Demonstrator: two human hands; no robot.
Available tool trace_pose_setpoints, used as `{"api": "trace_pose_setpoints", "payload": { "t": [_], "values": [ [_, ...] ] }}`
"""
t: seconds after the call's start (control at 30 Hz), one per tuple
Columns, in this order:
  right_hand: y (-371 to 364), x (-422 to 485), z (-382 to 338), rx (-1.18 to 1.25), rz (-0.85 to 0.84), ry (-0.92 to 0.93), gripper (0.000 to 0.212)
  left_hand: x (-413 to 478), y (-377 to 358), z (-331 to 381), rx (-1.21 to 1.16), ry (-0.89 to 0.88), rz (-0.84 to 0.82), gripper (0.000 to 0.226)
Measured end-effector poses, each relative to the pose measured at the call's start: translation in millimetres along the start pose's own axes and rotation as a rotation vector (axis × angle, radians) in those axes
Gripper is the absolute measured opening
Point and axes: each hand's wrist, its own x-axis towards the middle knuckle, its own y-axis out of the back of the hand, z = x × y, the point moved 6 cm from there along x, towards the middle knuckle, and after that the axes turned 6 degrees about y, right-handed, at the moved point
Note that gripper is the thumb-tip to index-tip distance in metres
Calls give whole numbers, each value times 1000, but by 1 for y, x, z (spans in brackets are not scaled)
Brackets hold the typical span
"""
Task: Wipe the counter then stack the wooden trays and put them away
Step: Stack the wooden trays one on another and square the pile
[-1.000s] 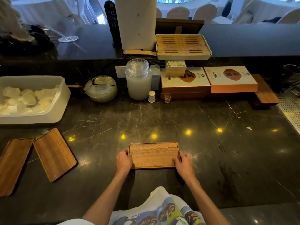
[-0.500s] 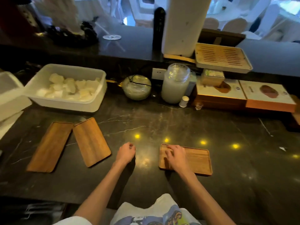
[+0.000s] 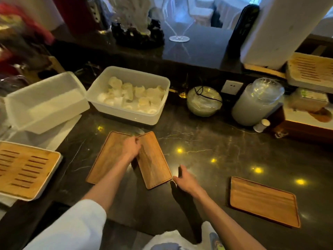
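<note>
1. Left hand (image 3: 132, 147): grip curled down over the seam where two trays meet, fingers apparently hooking the inner long edge of the middle tray (image 3: 153, 159); closed on that edge as far as can be told, underside hidden.
2. Right hand (image 3: 183, 179): grip loose and holding nothing, fingers spread, tips just beside the near right corner of the middle tray, perhaps touching it.
3. Middle tray: flat on the dark bench (image 3: 207, 154), long axis running from near edge toward the back, slightly tilted to the left at the far end. Flanked by both hands, so a two-handed lift looks the natural next step.
4. Left tray (image 3: 108, 157): alongside it, touching or overlapping at the far corners, long axis leaning the other way, forming a narrow V.
5. Right tray (image 3: 263, 201): well apart, toward the near right of the bench, long axis across; nearer the right hand, beyond easy reach of the left.
6. Stacking not yet done: all three lying singly. Judged likely: middle tray onto left tray first.
7. Behind, along the back edge: tub (image 3: 129, 96) of pale pieces, covered bowl (image 3: 203, 101), jar (image 3: 257, 101).
</note>
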Motion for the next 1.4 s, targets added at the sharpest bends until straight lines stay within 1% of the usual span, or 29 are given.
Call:
{"api": "trace_pose_setpoints", "payload": {
  "t": [0.03,0.07,0.13,0.17,0.2,0.23,0.3,0.37,0.43,0.5,0.6,0.67,0.73,0.83,0.9,0.97,1.07,1.13,1.2,1.3,1.33,1.4],
  "values": [
    [-4,2,-1,85,-22,-44,61,11,3,3,34,-16,12,20],
    [-9,3,0,212,-54,-100,53,21,4,6,73,-30,24,25],
    [-20,-1,0,512,-140,-224,24,38,2,9,141,-52,24,38],
    [-25,-3,0,649,-172,-284,13,43,-2,9,179,-53,6,41],
    [-28,-5,0,760,-195,-333,9,47,-7,8,230,-53,-12,40],
    [-31,-5,-1,841,-209,-363,10,49,-13,6,289,-61,-15,37],
    [-34,-3,0,904,-213,-381,19,50,-22,6,400,-99,27,32],
    [-33,-4,4,919,-197,-392,28,48,-25,8,430,-103,71,28],
    [-31,-9,17,940,-141,-402,33,47,-27,8,437,-76,84,26],
    [-25,-15,35,987,-42,-389,36,42,-29,3,346,-18,47,26],
    [-8,-26,59,1105,112,-353,35,24,-38,-2,27,56,-76,14],
    [9,-36,75,1211,179,-318,32,3,-49,2,-66,45,-117,9],
    [31,-49,93,1272,244,-256,30,-22,-62,8,-105,34,-143,8],
    [70,-76,131,1253,374,-179,26,-60,-92,21,-143,20,-225,10],
    [94,-95,163,1199,459,-156,31,-88,-116,34,-180,2,-293,13],
    [117,-111,198,1131,522,-141,37,-117,-140,49,-181,-22,-325,17],
    [150,-133,251,1007,614,-159,41,-160,-182,79,-155,-60,-378,18],
    [175,-142,281,920,667,-179,40,-184,-208,104,-123,-85,-376,22],
    [198,-148,305,846,697,-189,41,-205,-230,129,-52,-107,-340,25],
    [223,-147,330,743,702,-166,43,-226,-257,156,29,-125,-304,22],
    [228,-145,334,714,695,-150,44,-231,-263,162,50,-131,-300,20],
    [234,-140,339,651,671,-119,44,-235,-274,168,113,-141,-292,6]
  ]
}}
